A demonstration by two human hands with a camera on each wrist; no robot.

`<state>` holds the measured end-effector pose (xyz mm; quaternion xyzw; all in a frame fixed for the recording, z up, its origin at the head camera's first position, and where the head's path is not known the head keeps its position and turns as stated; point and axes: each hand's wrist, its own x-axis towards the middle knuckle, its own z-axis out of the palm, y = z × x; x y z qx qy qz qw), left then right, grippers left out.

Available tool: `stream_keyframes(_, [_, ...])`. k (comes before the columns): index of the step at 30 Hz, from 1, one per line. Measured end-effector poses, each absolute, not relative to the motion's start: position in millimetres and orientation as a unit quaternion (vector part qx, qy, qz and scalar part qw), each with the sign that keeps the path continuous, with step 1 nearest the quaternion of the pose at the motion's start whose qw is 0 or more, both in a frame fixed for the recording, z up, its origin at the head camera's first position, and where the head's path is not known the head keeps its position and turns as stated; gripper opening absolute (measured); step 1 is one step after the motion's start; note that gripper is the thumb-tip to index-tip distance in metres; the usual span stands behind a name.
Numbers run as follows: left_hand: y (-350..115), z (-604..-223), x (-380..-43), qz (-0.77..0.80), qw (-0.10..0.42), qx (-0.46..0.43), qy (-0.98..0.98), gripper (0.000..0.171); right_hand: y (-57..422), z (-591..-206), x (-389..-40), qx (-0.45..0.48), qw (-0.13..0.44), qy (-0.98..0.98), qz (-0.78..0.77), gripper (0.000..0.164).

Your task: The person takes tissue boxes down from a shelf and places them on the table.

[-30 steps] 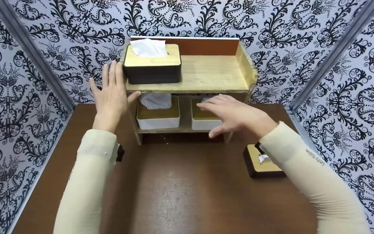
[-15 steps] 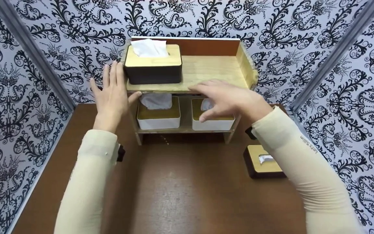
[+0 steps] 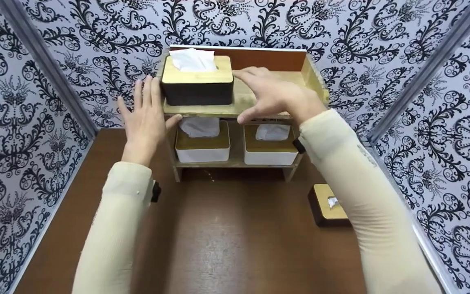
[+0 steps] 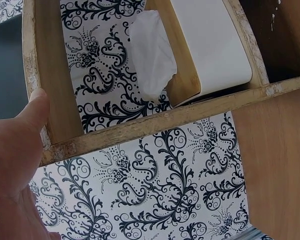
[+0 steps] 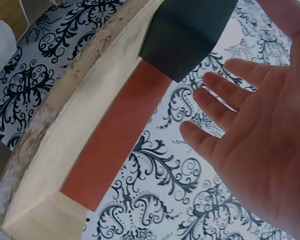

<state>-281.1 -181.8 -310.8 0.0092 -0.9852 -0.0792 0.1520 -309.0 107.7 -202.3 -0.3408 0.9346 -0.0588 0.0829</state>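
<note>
A dark tissue box point(image 3: 198, 93) with a pale wooden lid and a white tissue stands at the left end of the top board of a small wooden shelf point(image 3: 243, 102). My left hand point(image 3: 144, 122) lies along the shelf's left side, fingers straight; in the left wrist view its thumb point(image 4: 37, 102) rests on the top board's front edge. Above that board, my right hand point(image 3: 276, 96) holds nothing, its fingertips close to the box's right side in the head view. In the right wrist view the palm point(image 5: 265, 140) faces the shelf, fingers spread, with the dark box point(image 5: 182, 37) beyond.
Two white tissue boxes, a left one point(image 3: 203, 155) and a right one point(image 3: 270, 158), stand on the lower board. Another dark tissue box point(image 3: 325, 204) lies on the brown table point(image 3: 218, 245) at right, partly behind my right sleeve. Patterned walls point(image 3: 443, 102) enclose the table.
My right hand has risen from in front of the lower right box to above the top board, moving left toward the dark box. My left hand keeps its place on the shelf's side.
</note>
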Motion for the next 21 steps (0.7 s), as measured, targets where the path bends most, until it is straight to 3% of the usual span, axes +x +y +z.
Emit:
stream_keyframes(9, [-182, -311, -282, -0.084, 0.160, 0.006, -0.983, 0.107, 84, -206, -341, -0.330, 0.054, 0.941, -0.049, 0.118])
stream_keyframes(21, [-181, -312, -282, -0.081, 0.160, 0.009, -0.984, 0.106, 57, -206, -377, -0.288, 0.085, 0.952, -0.057, 0.122])
